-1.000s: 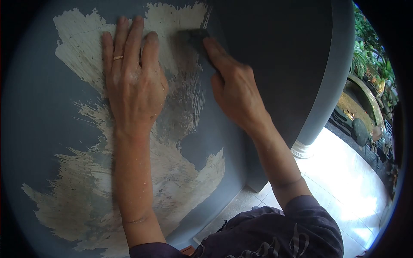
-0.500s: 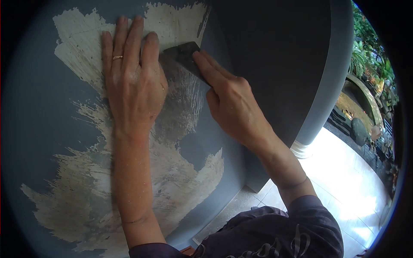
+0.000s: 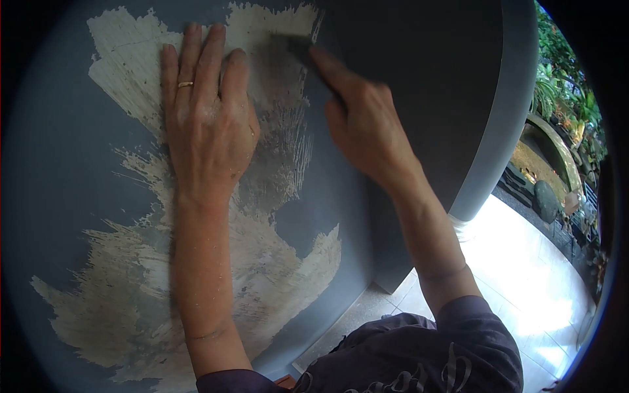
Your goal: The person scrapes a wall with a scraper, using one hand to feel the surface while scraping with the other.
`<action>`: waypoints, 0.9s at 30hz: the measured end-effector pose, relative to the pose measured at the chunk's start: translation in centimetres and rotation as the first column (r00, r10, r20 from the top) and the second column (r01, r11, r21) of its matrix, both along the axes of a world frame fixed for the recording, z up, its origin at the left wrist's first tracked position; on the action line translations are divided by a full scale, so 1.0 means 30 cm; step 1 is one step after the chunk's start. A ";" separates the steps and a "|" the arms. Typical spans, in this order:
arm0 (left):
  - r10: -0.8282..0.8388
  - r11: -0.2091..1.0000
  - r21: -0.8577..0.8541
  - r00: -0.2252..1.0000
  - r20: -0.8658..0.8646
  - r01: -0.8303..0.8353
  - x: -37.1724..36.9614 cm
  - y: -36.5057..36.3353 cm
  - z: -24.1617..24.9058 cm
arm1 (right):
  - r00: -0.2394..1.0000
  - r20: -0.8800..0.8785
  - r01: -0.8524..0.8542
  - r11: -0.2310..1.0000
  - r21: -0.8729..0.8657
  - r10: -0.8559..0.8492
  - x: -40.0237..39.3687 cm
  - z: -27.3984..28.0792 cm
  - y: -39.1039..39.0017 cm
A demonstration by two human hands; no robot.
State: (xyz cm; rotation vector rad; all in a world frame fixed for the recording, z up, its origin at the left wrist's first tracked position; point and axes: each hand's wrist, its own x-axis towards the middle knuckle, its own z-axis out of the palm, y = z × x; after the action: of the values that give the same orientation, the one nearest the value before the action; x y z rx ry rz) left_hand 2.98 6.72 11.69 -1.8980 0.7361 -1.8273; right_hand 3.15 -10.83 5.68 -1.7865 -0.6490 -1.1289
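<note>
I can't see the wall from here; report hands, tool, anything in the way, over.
Left hand laid on grey wall, covering part of pale patch. Right hand gripping dark flat tool. Tool at patch's upper right, blurred; nothing visibly blocking it.

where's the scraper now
In the head view, the scraper is in the right hand, over the top of the pale patch, right of the left hand.
</note>
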 end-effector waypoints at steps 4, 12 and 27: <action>0.039 0.999 -0.020 0.998 -0.040 -0.040 -0.010 -0.003 -0.002 | 0.999 0.030 0.023 0.999 0.023 -0.023 0.020 0.014 -0.005; -0.019 1.000 0.001 1.000 -0.003 0.019 -0.003 -0.004 0.001 | 0.998 0.038 0.054 0.998 -0.018 -0.053 0.050 0.043 -0.027; -0.004 0.999 -0.034 0.997 -0.073 0.002 -0.009 -0.004 -0.009 | 0.999 0.004 0.047 0.998 -0.043 -0.047 0.054 0.059 -0.059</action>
State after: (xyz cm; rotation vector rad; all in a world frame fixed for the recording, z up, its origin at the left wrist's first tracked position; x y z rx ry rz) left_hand 2.73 6.60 11.42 -1.9957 0.7369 -1.7906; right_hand 4.78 -12.61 7.44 -1.8458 -0.6407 -1.1576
